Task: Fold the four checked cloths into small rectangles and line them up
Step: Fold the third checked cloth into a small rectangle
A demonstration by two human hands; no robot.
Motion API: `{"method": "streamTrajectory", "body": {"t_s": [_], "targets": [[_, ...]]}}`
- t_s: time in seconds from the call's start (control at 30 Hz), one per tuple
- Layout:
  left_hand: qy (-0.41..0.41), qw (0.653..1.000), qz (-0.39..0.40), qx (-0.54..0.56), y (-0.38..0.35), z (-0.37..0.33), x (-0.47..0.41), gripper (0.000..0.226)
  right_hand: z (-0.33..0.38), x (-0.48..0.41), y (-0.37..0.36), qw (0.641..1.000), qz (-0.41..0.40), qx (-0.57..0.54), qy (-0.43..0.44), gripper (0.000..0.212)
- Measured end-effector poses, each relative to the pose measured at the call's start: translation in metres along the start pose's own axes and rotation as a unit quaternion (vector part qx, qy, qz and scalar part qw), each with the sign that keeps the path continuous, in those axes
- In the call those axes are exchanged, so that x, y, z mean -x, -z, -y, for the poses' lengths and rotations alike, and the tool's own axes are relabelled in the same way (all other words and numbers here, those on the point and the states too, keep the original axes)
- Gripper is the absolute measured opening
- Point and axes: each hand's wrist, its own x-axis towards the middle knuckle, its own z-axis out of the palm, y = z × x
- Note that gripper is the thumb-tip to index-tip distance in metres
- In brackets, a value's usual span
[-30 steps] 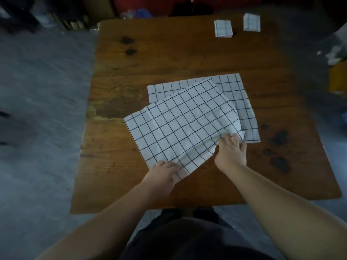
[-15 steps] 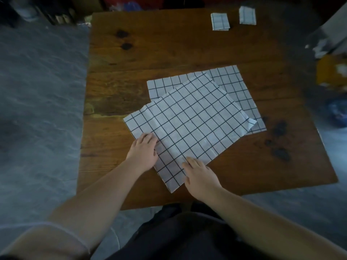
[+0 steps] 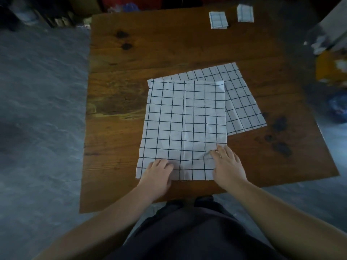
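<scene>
A white checked cloth (image 3: pixel 184 124) lies spread flat on the wooden table (image 3: pixel 159 53), squared to the near edge. My left hand (image 3: pixel 156 174) rests flat on its near left corner. My right hand (image 3: pixel 228 166) presses flat on its near right corner, where the fabric wrinkles. A second unfolded checked cloth (image 3: pixel 242 102) lies partly under the first, sticking out to the right and behind. Two folded checked cloths, the left one (image 3: pixel 218 20) and the right one (image 3: pixel 245 13), sit side by side at the table's far right.
Dark stains (image 3: pixel 279 136) mark the wood right of the cloths, and two dark knots (image 3: pixel 124 40) lie at the far left. Grey floor surrounds the table. Cluttered items (image 3: pixel 330 68) sit off the table's right side.
The top cloth has been turned from a diagonal lie to square with the table edge. Both hands moved to its near corners. The camera view shifted slightly.
</scene>
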Motion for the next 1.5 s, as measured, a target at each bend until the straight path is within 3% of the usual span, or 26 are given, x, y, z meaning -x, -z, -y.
{"method": "streamTrajectory", "body": {"t_s": [0.2, 0.5, 0.63, 0.77, 0.9, 1.23, 1.5], "targets": [[-0.010, 0.999, -0.042, 0.026, -0.007, 0.026, 0.018, 0.051, -0.002, 0.027, -0.023, 0.996, 0.023, -0.031, 0.086, 0.056], [-0.063, 0.998, 0.007, -0.004, -0.011, 0.053, 0.048, 0.048, -0.023, 0.050, -0.046, 0.993, 0.032, -0.033, 0.110, 0.056], [-0.059, 0.998, -0.007, 0.021, -0.019, 0.048, 0.056, 0.040, -0.031, 0.058, -0.055, 0.993, 0.016, -0.031, 0.112, 0.051], [-0.036, 0.998, -0.028, 0.047, -0.022, 0.048, 0.061, 0.012, -0.032, 0.060, -0.058, 0.994, 0.004, -0.045, 0.100, 0.036], [-0.038, 0.999, -0.017, 0.032, -0.017, 0.045, 0.063, 0.012, -0.032, 0.061, -0.058, 0.994, 0.006, -0.041, 0.103, 0.015], [0.043, 0.984, -0.050, 0.165, 0.026, 0.035, 0.064, 0.010, -0.034, 0.056, -0.022, 0.986, -0.105, -0.119, 0.059, 0.018], [0.091, 0.954, -0.149, 0.244, 0.073, 0.037, 0.024, 0.023, -0.032, 0.011, 0.034, 0.966, -0.213, -0.139, 0.056, 0.020]]}}
